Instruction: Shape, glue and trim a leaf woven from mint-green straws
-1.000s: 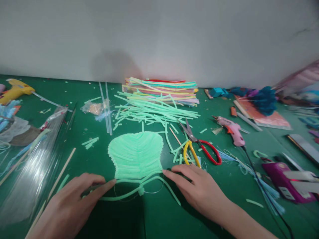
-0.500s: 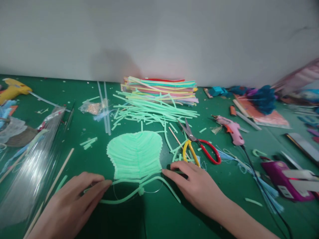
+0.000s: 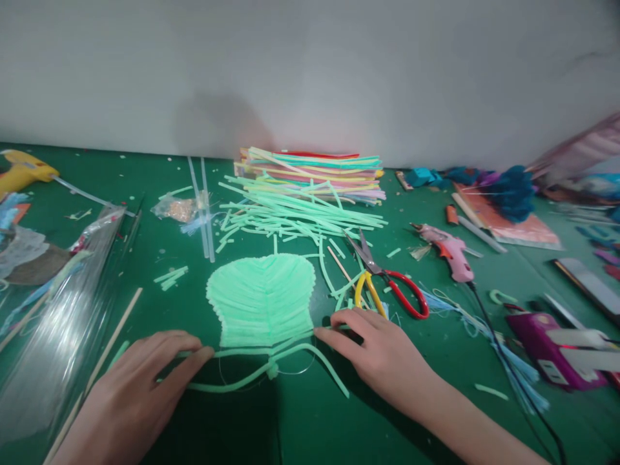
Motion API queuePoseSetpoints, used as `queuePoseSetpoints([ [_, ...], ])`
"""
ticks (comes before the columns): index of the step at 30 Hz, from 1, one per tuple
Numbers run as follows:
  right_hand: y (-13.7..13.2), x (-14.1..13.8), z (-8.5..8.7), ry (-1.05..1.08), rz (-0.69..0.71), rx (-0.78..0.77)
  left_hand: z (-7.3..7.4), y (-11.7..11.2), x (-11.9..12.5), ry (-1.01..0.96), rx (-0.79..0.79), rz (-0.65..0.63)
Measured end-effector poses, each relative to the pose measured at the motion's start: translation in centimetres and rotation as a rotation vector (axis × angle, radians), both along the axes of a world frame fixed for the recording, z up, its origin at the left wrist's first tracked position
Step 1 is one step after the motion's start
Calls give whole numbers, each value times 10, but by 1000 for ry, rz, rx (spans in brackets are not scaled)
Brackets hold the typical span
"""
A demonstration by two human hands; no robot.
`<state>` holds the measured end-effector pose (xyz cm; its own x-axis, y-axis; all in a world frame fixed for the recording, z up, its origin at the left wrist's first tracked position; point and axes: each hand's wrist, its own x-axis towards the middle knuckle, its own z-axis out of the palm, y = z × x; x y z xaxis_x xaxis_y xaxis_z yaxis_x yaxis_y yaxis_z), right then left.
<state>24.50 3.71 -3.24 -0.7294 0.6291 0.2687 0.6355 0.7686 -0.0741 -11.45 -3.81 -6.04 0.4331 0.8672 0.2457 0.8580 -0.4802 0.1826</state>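
Observation:
A mint-green leaf shape made of pipe cleaners laid side by side rests flat on the green table. At its lower edge a pipe cleaner runs out to the left, and my left hand pinches its end between thumb and fingers. My right hand pinches another pipe cleaner end at the leaf's lower right corner. Two loose ends curve outward below from a small twisted knot. A thin clear thread loops around there.
Scissors with red and yellow handles lie right of the leaf. Behind it is a pile of green pipe cleaners. A pink glue gun and purple device sit at right; a yellow glue gun and clear plastic wrap at left.
Almost nothing differs. My left hand has shifted slightly left and up with the pipe cleaner end; my right hand keeps its grip in nearly the same spot.

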Motion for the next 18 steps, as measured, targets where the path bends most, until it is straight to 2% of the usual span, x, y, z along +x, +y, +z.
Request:
queuePoseSetpoints([
  [3, 0, 0, 0, 15, -2, -5, -3, 0, -1, -9, -2, 9],
  [6, 0, 1, 2, 72, -23, -39, 1, -1, 3, -87, -37, 44],
  [9, -2, 1, 8, 148, -74, -98, 13, -2, 12, -249, -105, 99],
  [14, -2, -6, 29, 291, -98, -331, 38, 2, 27, -442, -292, 229],
  [18, 1, -21, 50, 437, -37, -442, 56, 19, 45, -601, -353, 173],
])
